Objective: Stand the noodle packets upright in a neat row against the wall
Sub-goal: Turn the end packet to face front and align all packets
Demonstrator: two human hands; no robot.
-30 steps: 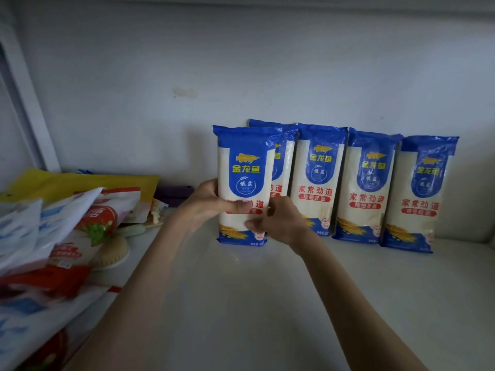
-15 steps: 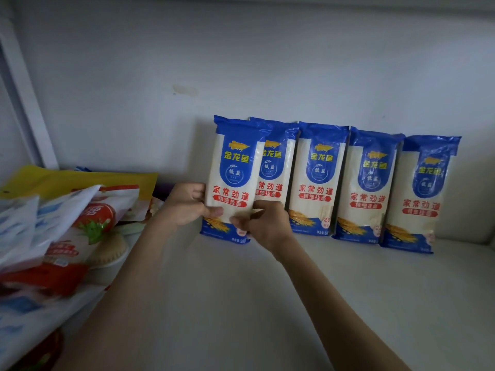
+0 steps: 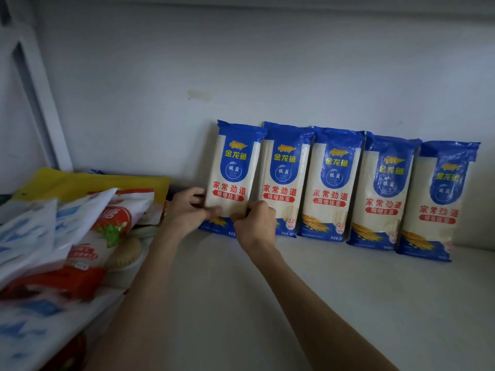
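Several blue-and-white noodle packets stand upright in a row against the white wall [image 3: 241, 76]. The leftmost packet [image 3: 233, 172] leans back on the wall, its base on the shelf [image 3: 321, 303]. My left hand [image 3: 186, 212] grips its lower left edge and my right hand [image 3: 254, 220] pinches its lower right edge, partly covering the bottom of the second packet [image 3: 284, 178]. To the right stand the third packet [image 3: 332, 183], the fourth [image 3: 385, 194] and the last one [image 3: 439, 202], each touching its neighbour.
A messy pile of other food bags [image 3: 67, 236], red, white and yellow, lies at the left of the shelf, close to my left arm. A white shelf frame post [image 3: 40, 97] rises at the far left.
The leftmost packet moved back and left from in front of the row into line beside the second packet, now leaning on the wall. Both hands stayed on its lower edges.
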